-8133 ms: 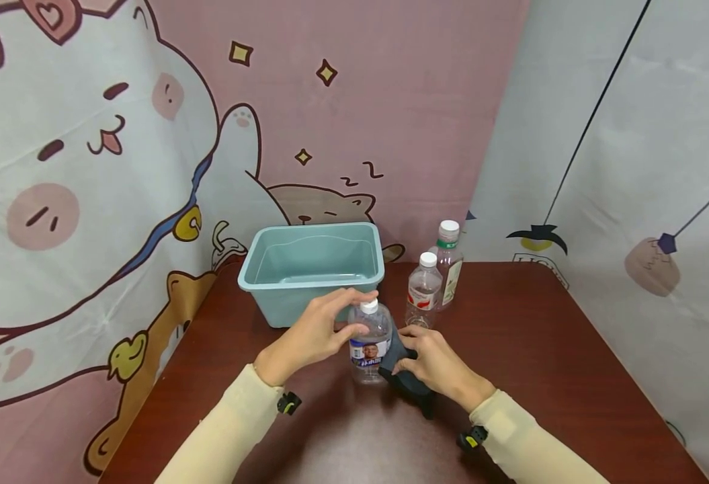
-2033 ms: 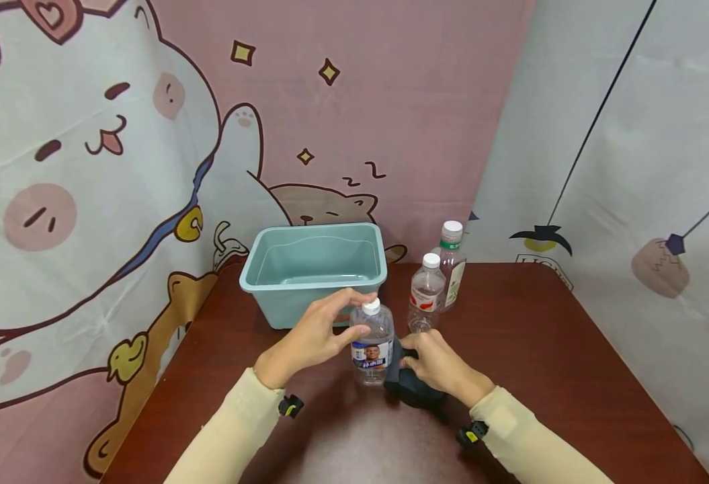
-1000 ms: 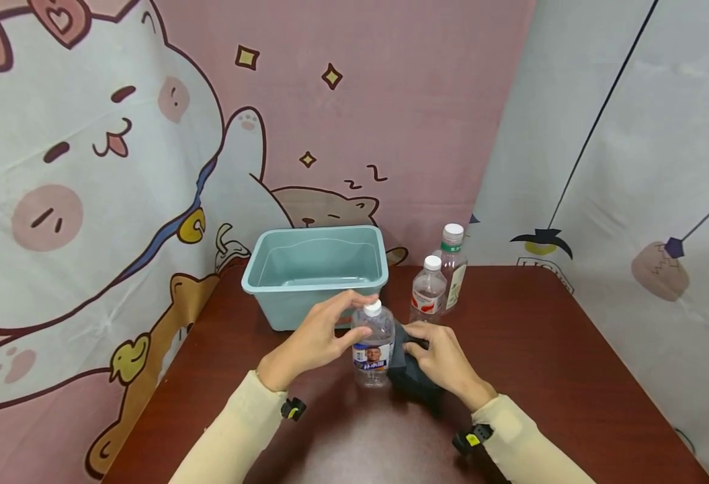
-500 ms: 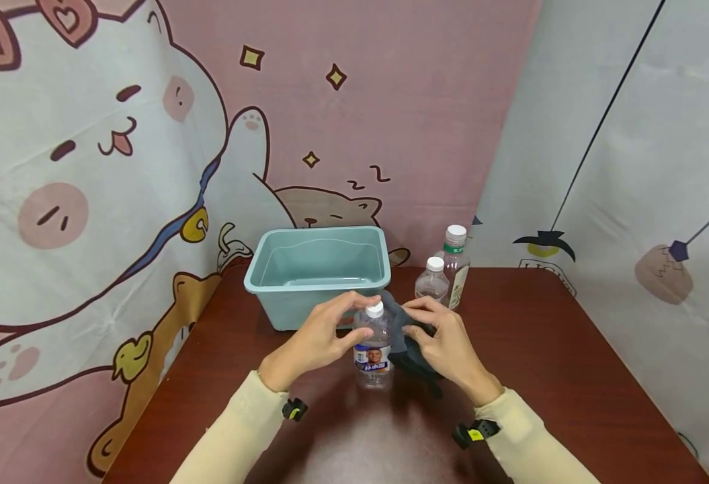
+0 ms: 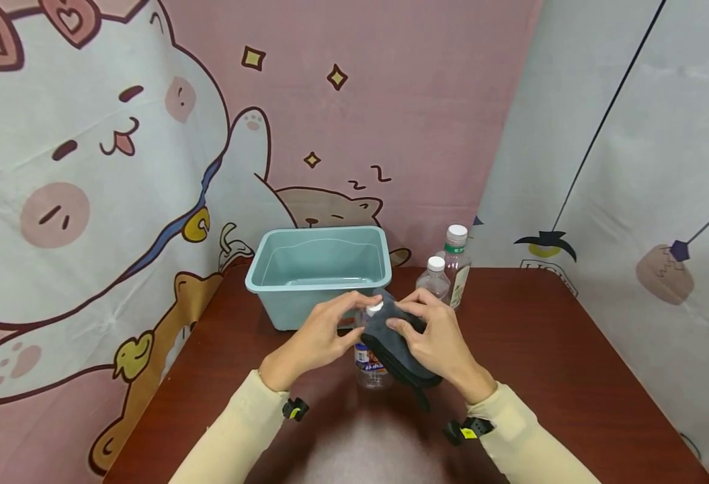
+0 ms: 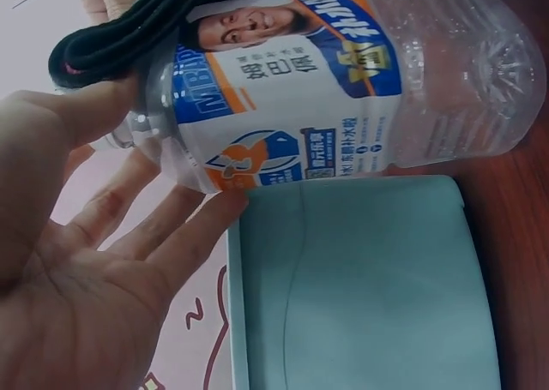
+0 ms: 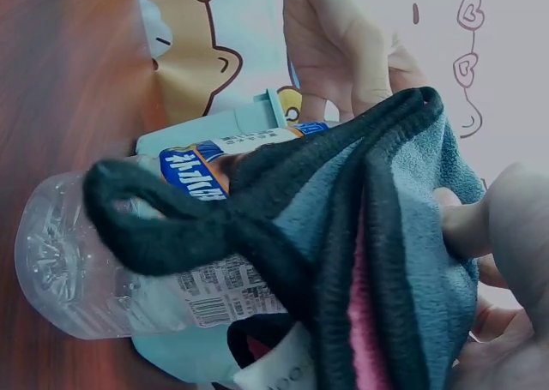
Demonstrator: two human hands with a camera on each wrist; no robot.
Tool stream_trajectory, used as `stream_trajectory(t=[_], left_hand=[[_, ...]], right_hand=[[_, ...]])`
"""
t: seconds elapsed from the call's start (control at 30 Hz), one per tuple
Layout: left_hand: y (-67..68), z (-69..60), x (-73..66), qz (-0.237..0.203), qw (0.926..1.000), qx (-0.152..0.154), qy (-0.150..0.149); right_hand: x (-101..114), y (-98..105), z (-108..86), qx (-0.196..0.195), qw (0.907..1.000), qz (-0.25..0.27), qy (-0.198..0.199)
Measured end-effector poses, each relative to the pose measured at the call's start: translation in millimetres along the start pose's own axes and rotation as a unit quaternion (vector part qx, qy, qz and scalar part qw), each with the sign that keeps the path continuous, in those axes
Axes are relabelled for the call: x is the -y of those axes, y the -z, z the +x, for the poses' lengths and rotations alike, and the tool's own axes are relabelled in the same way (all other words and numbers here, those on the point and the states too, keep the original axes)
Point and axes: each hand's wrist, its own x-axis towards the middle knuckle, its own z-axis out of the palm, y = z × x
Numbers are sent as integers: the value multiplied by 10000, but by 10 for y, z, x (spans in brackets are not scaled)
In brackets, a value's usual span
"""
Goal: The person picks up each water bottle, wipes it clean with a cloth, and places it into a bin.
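Observation:
A clear bottle (image 5: 373, 378) with a white cap and a blue-and-white label (image 6: 292, 81) stands upright on the table. My left hand (image 5: 318, 336) holds its upper part, thumb and fingers curled around it near the cap. My right hand (image 5: 441, 336) pinches a folded dark grey cloth (image 5: 398, 339) against the bottle's right side and front, covering part of the label. In the right wrist view, the cloth (image 7: 420, 236) shows black edging, a loop and a pink inner layer. The fingers of my left hand (image 7: 343, 39) are seen beyond it.
A light blue-green bin (image 5: 294, 302) stands just behind and left of the bottle. Two more clear bottles with white caps, a smaller one (image 5: 431, 285) and a taller one (image 5: 458, 269), stand behind my right hand. A patterned cloth backdrop hangs behind the brown table (image 5: 548, 349).
The cloth and my right hand have moved left and up, from beside the bottle onto its front near the cap. My left hand stays around the bottle's top.

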Motion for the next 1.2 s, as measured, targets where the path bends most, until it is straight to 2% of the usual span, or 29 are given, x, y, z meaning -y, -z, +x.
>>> stream_trajectory(t=[0.13, 0.37, 0.47, 0.6, 0.7, 0.8, 0.93, 1.03, 1.2], left_hand=[[19, 11, -20, -94, 9999, 68, 82], [17, 34, -83, -118, 9988, 98, 457], [-15, 42, -118, -33, 9984, -115, 561], [-85, 74, -178, 314, 9954, -702, 567], [-137, 117, -230, 625, 9890, -1188, 617], [-178, 142, -268, 892, 9814, -1512, 772], [-213, 161, -288, 1245, 9733, -1673, 955], [-212, 167, -288, 1301, 9717, -1719, 966], [-171, 147, -285, 773, 9772, -1847, 705]], right_hand=[[3, 36, -7, 16, 9999, 43, -95], [-72, 169, -70, -34, 9992, 259, -312], [-126, 258, -124, -128, 9986, 368, -357], [-176, 397, -179, -212, 9973, 487, -513], [-197, 489, -195, -235, 9958, 554, -684], [-219, 534, -214, -231, 9950, 573, -786], [-248, 549, -239, -238, 9948, 539, -825], [-261, 541, -246, -239, 9946, 551, -850], [-273, 517, -248, -194, 9940, 623, -878]])
